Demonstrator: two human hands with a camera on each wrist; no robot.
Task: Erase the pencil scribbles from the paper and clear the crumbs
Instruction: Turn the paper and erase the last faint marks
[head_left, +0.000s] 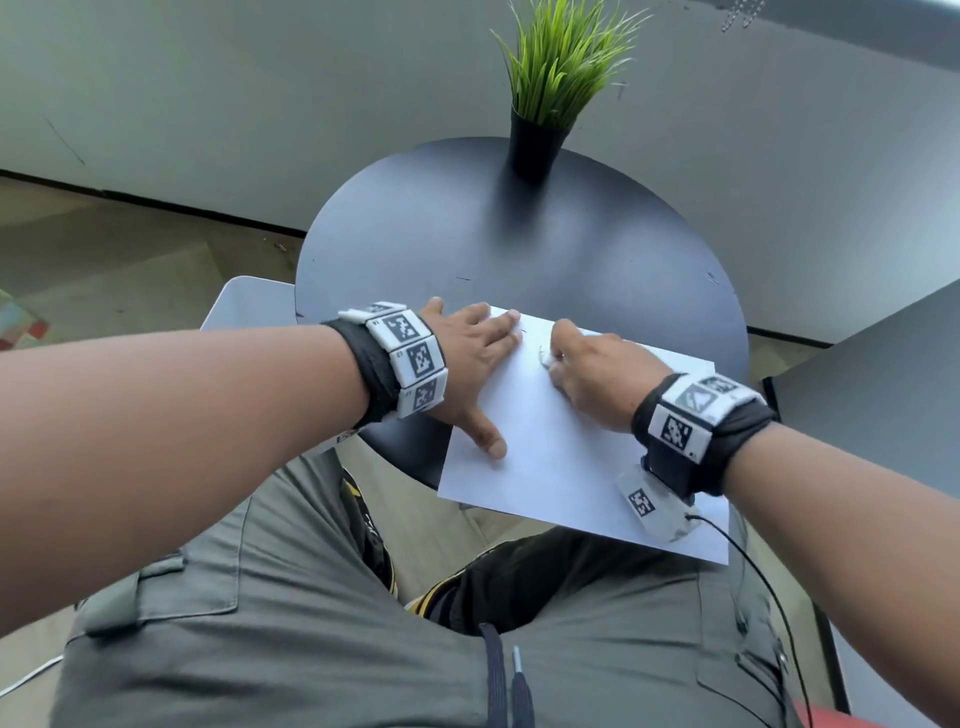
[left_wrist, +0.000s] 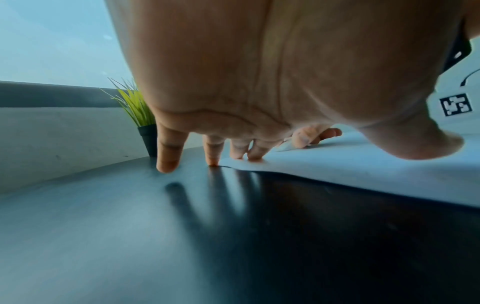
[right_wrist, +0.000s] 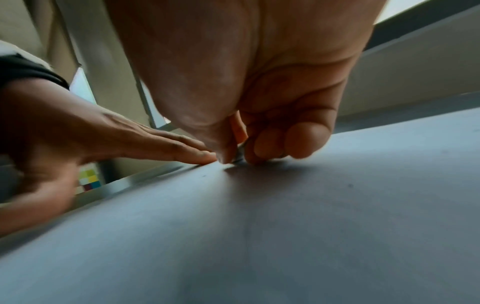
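Left hand (head_left: 467, 358) flat and spread wide, fingers straight, pressing down at the left edge of the paper (head_left: 561, 441). From the left wrist view: little finger and the next one tipped on the bare table (left_wrist: 130, 226), the other two fingertips (left_wrist: 255, 156) on the sheet's far corner, thumb splayed out over the paper toward the near side.

Paper white, lying skewed on the near part of the round dark table (head_left: 519, 244), its near edge jutting past the rim over the lap. A faint short pencil mark (head_left: 523, 330) just beside the left fingertips, near the far edge (too small to read more of it).

Right hand (head_left: 587, 364) knuckles-up on the sheet, fingers curled tight, pinching a small pale eraser (head_left: 544, 357) between thumb and fingertips. In the right wrist view only a sliver of the eraser (right_wrist: 240, 158) visible, its lower end touching the paper, close to the left hand's fingertips (right_wrist: 202, 155). Marker bands on both wrists.

Farther back on the table, well apart from the hands, a black pot of green grass (head_left: 535, 145), upright.
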